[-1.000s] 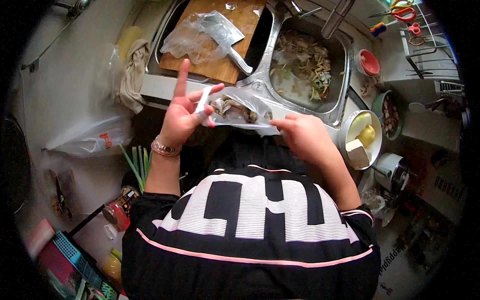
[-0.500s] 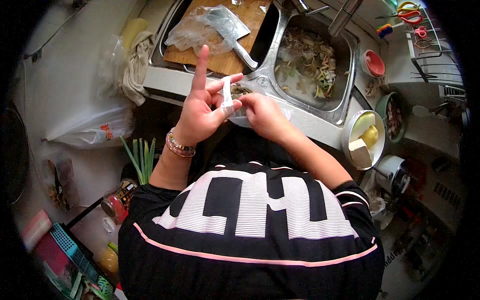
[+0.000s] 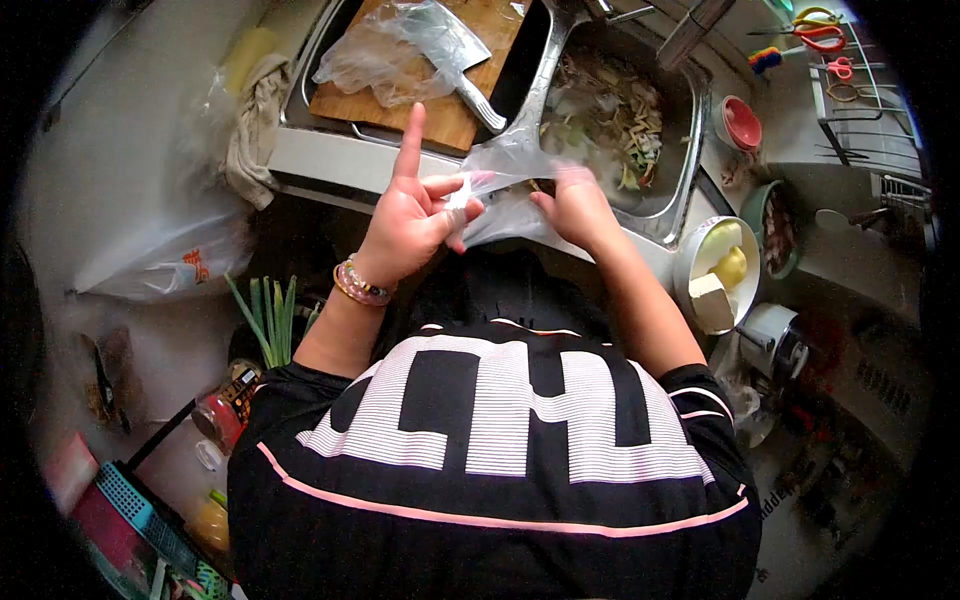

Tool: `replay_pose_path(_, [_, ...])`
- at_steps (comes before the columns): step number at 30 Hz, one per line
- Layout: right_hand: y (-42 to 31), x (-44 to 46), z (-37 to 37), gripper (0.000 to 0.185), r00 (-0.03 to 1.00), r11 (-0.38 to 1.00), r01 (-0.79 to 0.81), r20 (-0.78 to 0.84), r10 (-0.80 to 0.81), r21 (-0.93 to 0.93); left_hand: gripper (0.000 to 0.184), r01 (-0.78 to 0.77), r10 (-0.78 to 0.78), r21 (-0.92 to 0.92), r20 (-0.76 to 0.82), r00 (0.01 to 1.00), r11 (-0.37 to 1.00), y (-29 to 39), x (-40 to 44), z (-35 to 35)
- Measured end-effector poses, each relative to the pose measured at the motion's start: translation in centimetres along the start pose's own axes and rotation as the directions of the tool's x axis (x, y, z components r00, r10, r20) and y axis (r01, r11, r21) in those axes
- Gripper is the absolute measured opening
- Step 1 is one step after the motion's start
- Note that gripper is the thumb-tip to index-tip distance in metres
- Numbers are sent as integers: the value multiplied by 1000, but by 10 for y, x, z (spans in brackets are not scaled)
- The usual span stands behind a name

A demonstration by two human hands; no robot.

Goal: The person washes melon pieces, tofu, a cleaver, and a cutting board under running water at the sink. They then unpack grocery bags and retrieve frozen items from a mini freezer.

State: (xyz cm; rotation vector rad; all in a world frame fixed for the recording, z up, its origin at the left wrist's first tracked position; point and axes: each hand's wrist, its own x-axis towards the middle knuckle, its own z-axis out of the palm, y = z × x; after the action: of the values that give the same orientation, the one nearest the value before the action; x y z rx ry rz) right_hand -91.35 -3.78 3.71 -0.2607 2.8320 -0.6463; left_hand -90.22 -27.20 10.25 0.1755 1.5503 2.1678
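Observation:
A clear plastic bag (image 3: 508,205) is stretched between my two hands at the front of the sink. My left hand (image 3: 408,215) pinches its white gathered edge between thumb and fingers, with the index finger pointing straight up. On the other side, my right hand (image 3: 577,208) grips the bag, its fingertips partly blurred and turned away. What the bag holds cannot be made out clearly. Just beyond, in the right sink basin (image 3: 690,190), lies a heap of vegetable scraps (image 3: 625,120) in cloudy water.
A cleaver (image 3: 470,85) and a crumpled plastic bag (image 3: 375,60) lie on a wooden cutting board (image 3: 430,125) over the left basin. On the right stand a white bowl (image 3: 690,255) with tofu and potato, and a red bowl (image 3: 740,122). A cloth (image 3: 250,140) hangs at left.
My right hand has moved right, away from my left, pulling the bag wide between them. My left hand keeps its pinch. The whole view has shifted slightly.

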Motion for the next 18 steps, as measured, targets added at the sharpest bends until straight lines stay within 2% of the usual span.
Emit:
replay_pose_path(1, [1,4,0,39,995,993,-27,98,16,117,97,-10,10,-3,9,1000,1000,4,-1,2])
replay_pose_path(4, [-13,1,-20,41,991,992,-77,114,65,103,98,-64,64,-5,29,998,998,12,0,9])
replay_pose_path(5, [-22,6,-26,44,958,983,-174,224,181,-49,98,-76,76,-5,42,996,997,12,4,8])
replay_pose_path(8, [-3,20,-1,50,940,935,-82,286,188,-345,100,-97,95,8,97,991,995,7,14,8])
replay_pose_path(9, [-5,23,0,53,943,930,-90,269,195,-358,101,-105,103,15,98,990,994,4,15,11])
replay_pose_path(12, [6,30,10,52,991,961,-88,70,110,-263,101,-118,116,24,83,990,993,2,17,16])
replay_pose_path(15, [5,31,6,46,991,924,-42,99,86,-381,101,-129,127,19,76,989,991,-1,20,16])
replay_pose_path(18, [4,39,-2,39,968,948,-14,235,93,-318,101,-128,126,22,79,989,991,0,20,16])
